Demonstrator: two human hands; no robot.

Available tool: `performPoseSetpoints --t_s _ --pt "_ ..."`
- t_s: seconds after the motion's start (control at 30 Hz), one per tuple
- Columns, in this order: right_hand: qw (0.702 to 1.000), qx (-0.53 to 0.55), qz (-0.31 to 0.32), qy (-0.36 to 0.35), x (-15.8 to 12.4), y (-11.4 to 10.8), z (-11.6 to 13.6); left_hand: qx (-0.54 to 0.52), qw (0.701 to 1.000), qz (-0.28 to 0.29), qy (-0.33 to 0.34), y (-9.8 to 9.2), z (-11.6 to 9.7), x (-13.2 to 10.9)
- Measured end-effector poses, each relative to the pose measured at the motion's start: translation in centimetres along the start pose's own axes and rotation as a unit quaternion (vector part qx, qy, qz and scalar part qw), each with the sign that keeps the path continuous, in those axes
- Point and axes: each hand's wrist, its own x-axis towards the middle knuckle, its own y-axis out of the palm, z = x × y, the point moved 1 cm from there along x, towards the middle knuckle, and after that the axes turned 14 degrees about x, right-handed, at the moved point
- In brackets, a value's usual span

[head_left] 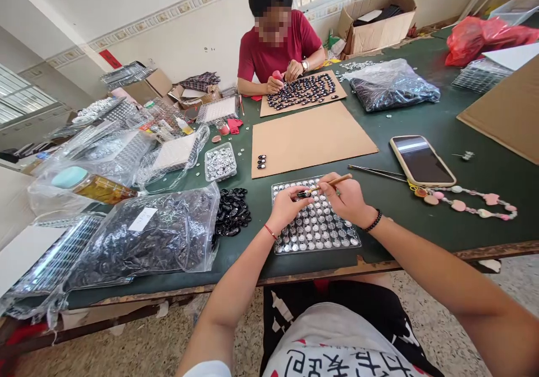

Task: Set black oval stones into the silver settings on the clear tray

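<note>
My left hand [287, 205] is closed in a pinch on a small black oval piece over a clear tray [315, 242] of round silver studs. My right hand [347, 198] grips a thin wooden stick [332, 182] whose tip touches that piece. Both hands hover above the tray near the table's front edge. A loose heap of black oval pieces [231, 211] lies left of the tray. Beyond it a brown cardboard sheet [309, 138] carries two finished black pieces [261, 162].
A plastic bag of black pieces [147, 239] lies at the left. A phone [421, 159], tweezers [374, 171] and a pink bead strap [467, 203] lie right. Across the green table [463, 118] a person in a red shirt [275, 45] works over another cardboard.
</note>
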Motion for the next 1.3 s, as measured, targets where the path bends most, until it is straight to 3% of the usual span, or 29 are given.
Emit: performPoseSetpoints --t_s 0.23,0.63,0.93,1.0,1.07,1.13,1.2,1.27,1.3 --pt "0.996 -0.058 0.040 -0.062 -0.4 0.5 -0.7 0.018 0.999 -0.011 0.028 0.0 -0.2 -0.1" --pt "0.995 -0.066 0.046 -0.063 -0.6 0.6 -0.8 -0.004 1.000 -0.019 0.023 -0.3 -0.6 -0.4" --pt "0.993 -0.042 0.110 -0.027 -1.1 1.1 -0.5 -0.085 0.996 -0.039 0.010 0.2 -0.6 -0.2" --pt "0.995 0.003 0.095 -0.004 -0.9 1.2 -0.3 -0.107 0.994 -0.034 0.002 0.2 -0.6 -0.3" --pt "0.993 0.082 0.046 0.074 -0.4 1.0 -0.5 -0.119 0.993 -0.021 -0.008 0.2 -0.7 -0.4" --pt "0.957 0.209 -0.012 0.202 0.3 0.7 -1.0 -0.133 0.991 0.003 -0.024 0.1 -0.8 -0.5" --pt "0.876 0.357 -0.065 0.319 0.8 0.3 -1.7 -0.160 0.986 0.037 -0.041 0.0 -0.8 -0.6" --pt "0.790 0.466 -0.119 0.379 1.2 -0.1 -2.4 -0.204 0.974 0.071 -0.063 -0.1 -0.7 -0.6" --pt "0.762 0.497 -0.141 0.391 1.3 -0.2 -2.7 -0.227 0.968 0.082 -0.072 -0.2 -0.7 -0.6"
